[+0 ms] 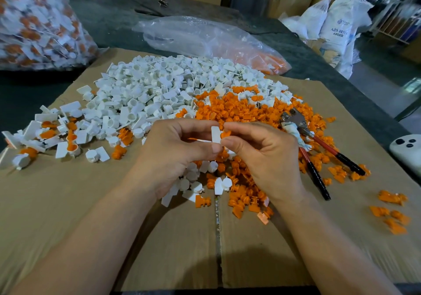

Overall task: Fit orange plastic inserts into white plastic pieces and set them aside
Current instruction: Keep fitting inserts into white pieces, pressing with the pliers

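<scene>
Both hands meet above the middle of the cardboard sheet (114, 203). My left hand (175, 153) pinches a white plastic piece (215, 135) between thumb and fingers. My right hand (262, 155) pinches an orange insert (225, 133) right against that white piece. A big heap of white pieces (159, 89) lies behind the hands. To its right spreads a heap of orange inserts (239, 110). Fitted white-and-orange pieces (59, 135) lie at the left edge of the cardboard.
Red-handled pliers (319, 148) lie on the orange heap to the right. A clear bag with orange parts (216, 41) lies behind, and a large bag of fitted pieces (34, 25) stands at the far left. A white phone (407, 153) sits at the right edge. Sacks and boxes stand beyond the table.
</scene>
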`<state>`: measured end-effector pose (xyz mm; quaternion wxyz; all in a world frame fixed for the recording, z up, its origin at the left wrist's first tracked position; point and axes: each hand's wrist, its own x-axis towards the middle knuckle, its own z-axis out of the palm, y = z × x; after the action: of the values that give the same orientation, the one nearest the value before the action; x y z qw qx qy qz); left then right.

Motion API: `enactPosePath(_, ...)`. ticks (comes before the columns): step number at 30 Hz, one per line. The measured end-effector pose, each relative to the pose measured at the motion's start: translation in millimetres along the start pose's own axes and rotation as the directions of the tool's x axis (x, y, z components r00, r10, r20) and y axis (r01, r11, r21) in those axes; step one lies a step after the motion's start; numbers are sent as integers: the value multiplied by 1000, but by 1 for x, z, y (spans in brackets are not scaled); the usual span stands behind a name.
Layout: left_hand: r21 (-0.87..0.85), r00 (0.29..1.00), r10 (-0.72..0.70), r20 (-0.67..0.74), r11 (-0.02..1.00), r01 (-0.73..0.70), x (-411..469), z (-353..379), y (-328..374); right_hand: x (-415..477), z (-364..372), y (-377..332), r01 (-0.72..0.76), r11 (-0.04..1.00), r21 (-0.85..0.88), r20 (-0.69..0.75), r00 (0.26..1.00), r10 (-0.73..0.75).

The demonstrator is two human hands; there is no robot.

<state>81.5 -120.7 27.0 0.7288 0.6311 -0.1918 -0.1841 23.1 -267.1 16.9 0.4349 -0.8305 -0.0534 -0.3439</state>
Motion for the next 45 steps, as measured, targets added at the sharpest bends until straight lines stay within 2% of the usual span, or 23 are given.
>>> enactPosePath(7,-29,1000,12,11,1000,-11,-1,0,1,1,1,2,63,998,-27,44,997,-62)
enactPosePath(17,-10,999,40,7,999,-40,-3,-1,0,1,-1,1,-24,997,75,56,998,20)
enactPosePath(27,-97,1000,10,24,995,-7,-3,-1,1,1,-1,1,-7,997,80,90,996,0)
enactPosePath(34,-89,1000,16,20,996,-14,-4,0,0,0,-1,1,-36,991,129,63,998,28)
enactPosePath(41,-60,999,41,10,997,-41,-4,-1,0,1,-1,4,21,994,110,94,995,-32)
enactPosePath(45,-162,999,-21,34,986,26,-3,0,2,0,0,6,40,993,111,88,995,-50)
